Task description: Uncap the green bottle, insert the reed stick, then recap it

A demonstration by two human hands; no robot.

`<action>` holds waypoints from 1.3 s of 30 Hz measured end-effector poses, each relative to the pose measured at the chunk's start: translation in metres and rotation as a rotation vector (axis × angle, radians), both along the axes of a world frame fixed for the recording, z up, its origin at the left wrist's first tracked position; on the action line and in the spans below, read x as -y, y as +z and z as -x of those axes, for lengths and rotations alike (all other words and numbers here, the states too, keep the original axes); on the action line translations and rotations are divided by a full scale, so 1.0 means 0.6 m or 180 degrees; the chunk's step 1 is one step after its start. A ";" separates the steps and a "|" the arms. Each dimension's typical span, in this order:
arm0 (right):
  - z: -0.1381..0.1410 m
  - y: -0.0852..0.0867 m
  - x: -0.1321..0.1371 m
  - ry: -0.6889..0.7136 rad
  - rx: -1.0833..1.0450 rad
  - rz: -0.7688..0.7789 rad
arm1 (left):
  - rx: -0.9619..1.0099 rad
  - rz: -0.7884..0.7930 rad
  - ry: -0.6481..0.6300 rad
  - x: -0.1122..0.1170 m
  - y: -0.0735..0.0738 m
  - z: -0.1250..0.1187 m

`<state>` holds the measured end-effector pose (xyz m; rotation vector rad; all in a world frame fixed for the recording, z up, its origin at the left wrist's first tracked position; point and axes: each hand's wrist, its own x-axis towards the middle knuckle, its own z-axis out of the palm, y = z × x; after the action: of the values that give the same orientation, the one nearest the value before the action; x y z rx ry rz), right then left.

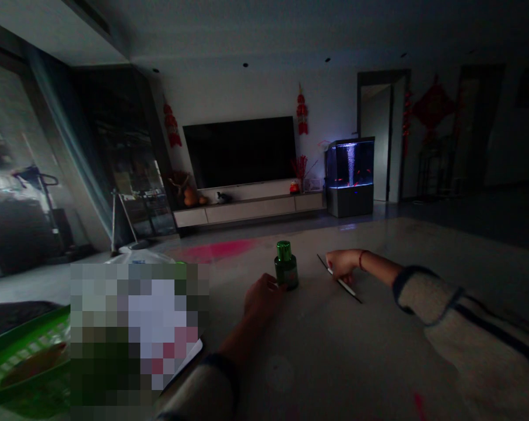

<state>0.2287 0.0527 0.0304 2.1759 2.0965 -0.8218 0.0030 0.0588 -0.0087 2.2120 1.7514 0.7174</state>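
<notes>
A small green bottle [287,272] with a shiny green cap stands upright on the light-coloured tabletop [317,351]. My left hand [263,297] is at the bottle's lower left side, its thumb and fingers closed against the base. To the right, my right hand [341,264] pinches a thin stick [347,287] with a white middle and dark, narrow ends. The stick slants from upper left to lower right, low over the table or touching it; I cannot tell which. Dim light hides the bottle's label.
On the left are a green plastic basket [27,356] and a blurred-out patch covering several things. A pink patch [220,250] marks the table's far side. Beyond are a television [240,152], a low cabinet [247,209] and a lit fish tank [351,166].
</notes>
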 end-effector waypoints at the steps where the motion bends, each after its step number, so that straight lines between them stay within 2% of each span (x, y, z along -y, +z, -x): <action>1: -0.003 -0.003 -0.004 -0.0030 -0.0002 -0.0032 | 0.0002 0.0009 0.0006 0.001 0.001 -0.001; 5: -0.008 -0.017 -0.012 -0.0052 0.0046 -0.0262 | -0.0132 -0.0040 -0.0158 0.000 -0.001 -0.004; 9: -0.013 -0.033 -0.007 -0.0026 0.0151 -0.0753 | -0.0193 -0.0151 -0.0328 -0.003 -0.005 -0.014; 15: -0.030 -0.062 0.027 0.0138 -0.0015 -0.1650 | -0.0321 -0.0514 -0.1157 0.008 -0.002 -0.032; 17: -0.033 -0.072 0.038 0.0212 -0.0235 -0.1970 | -0.0506 -0.0572 -0.1268 0.017 0.003 -0.034; 20: -0.042 -0.073 0.046 0.0097 -0.0286 -0.2361 | -0.0709 -0.0755 -0.1081 0.029 0.010 -0.033; 23: -0.057 -0.052 0.052 -0.0231 0.0342 -0.3002 | -0.0767 -0.1211 -0.0844 0.032 0.017 -0.024; 24: -0.062 -0.044 0.056 -0.0164 0.0638 -0.3228 | -0.0828 -0.1387 -0.0883 0.030 0.018 -0.018; 25: -0.065 -0.037 0.060 0.0148 0.0885 -0.3374 | -0.0884 -0.1555 -0.0942 0.027 0.019 -0.010; 28: -0.063 -0.030 0.076 0.1443 0.1300 -0.3518 | -0.1018 -0.1916 -0.1098 0.017 0.017 0.018; 30: -0.052 -0.035 0.084 0.1970 0.1333 -0.3550 | -0.1277 -0.1991 -0.1468 0.012 0.012 0.035; 32: -0.040 -0.042 0.088 0.2182 0.1250 -0.3579 | -0.1403 -0.1968 -0.1681 0.011 0.006 0.045; 35: -0.030 -0.046 0.090 0.2194 0.1079 -0.3575 | -0.1676 -0.1966 -0.1967 0.017 0.003 0.045; 39: -0.035 -0.048 0.086 0.2191 0.1109 -0.3592 | -0.1915 -0.2004 -0.1950 0.025 0.005 0.038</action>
<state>0.2497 0.0009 0.0015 1.3080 3.0896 0.9134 -0.0199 0.0440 -0.0055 3.4370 0.9390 0.5182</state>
